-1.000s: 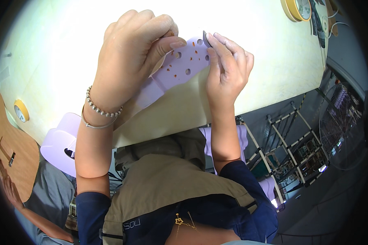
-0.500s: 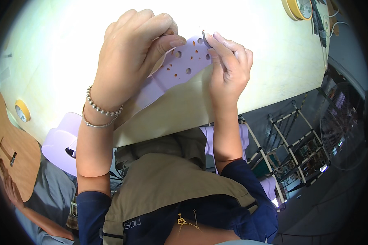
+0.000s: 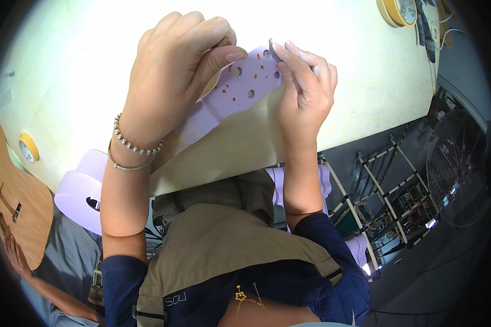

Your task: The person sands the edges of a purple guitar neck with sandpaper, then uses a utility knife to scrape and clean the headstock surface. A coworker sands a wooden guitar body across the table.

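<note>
A lilac guitar headstock (image 3: 244, 82) with round holes and scattered orange-brown flecks lies at a slant over the pale table. Its narrower part runs down to the left, partly behind my left forearm. My left hand (image 3: 180, 65) is curled over its left edge, thumb and forefinger closed together; what they grip, if anything, is hidden. At the headstock's right end my right hand (image 3: 305, 82) pinches a thin, dark, curved blade (image 3: 276, 51) between thumb and fingers. The blade's tip points up, beside one hole.
A pale table (image 3: 360, 109) spreads under the work. Yellow tape rolls (image 3: 29, 147) sit at its left and far right. A lilac guitar body (image 3: 79, 188) is by my left elbow. Another person's hand (image 3: 17, 256) touches a wooden guitar body (image 3: 30, 201). A rack (image 3: 384, 180) and fan (image 3: 457, 169) stand right.
Both hands keep nearly the same place and grip. The blade in my right hand has shifted very slightly up and left.
</note>
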A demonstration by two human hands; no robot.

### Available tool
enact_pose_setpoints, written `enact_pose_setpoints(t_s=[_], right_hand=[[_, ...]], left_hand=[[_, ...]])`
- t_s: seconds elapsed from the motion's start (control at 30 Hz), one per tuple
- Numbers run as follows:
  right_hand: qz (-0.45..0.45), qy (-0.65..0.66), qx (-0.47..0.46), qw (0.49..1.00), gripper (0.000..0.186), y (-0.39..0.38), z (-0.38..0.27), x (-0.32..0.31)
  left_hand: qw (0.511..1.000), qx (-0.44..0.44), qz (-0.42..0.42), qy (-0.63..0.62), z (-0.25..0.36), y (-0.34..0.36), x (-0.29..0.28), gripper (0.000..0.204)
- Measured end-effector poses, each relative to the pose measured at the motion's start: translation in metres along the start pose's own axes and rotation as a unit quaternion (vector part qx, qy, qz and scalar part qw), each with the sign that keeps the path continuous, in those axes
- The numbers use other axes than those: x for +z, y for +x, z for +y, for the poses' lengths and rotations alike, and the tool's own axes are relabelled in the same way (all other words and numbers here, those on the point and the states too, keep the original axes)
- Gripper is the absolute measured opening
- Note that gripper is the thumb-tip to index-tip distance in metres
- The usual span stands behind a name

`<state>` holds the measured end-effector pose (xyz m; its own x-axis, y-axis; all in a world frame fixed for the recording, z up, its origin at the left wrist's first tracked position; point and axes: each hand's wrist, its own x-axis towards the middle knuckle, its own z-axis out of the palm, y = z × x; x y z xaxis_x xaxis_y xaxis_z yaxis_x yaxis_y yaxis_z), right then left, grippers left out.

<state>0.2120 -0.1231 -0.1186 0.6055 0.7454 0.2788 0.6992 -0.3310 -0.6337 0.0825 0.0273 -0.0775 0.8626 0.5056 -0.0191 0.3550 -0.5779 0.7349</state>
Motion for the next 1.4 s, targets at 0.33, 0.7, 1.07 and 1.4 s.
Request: enact_pose_setpoints(t_s=[0.33,0.7,1.07,1.4], right_hand=[[0.052,-0.015,0.030,0.998,0.029,-0.013,0.005,-0.002],[0.068,-0.051,-0.011,0.996,0.029,-0.015,0.006,0.004],[0.034,-0.029,-0.006,0.999,0.029,-0.012,0.010,-0.002],[0.038,-0.028,-0.003,0.999,0.031,-0.012,0.009,-0.003]], left_hand=[[1.000,0.013,-0.002,-0.003,0.000,-0.001,0.000,0.019],[1.000,0.020,-0.006,-0.005,0.003,0.000,-0.001,0.020],[1.000,0.020,-0.005,-0.003,0.003,0.001,0.000,0.016],[1.000,0.012,-0.004,-0.002,0.002,0.001,0.000,0.016]])
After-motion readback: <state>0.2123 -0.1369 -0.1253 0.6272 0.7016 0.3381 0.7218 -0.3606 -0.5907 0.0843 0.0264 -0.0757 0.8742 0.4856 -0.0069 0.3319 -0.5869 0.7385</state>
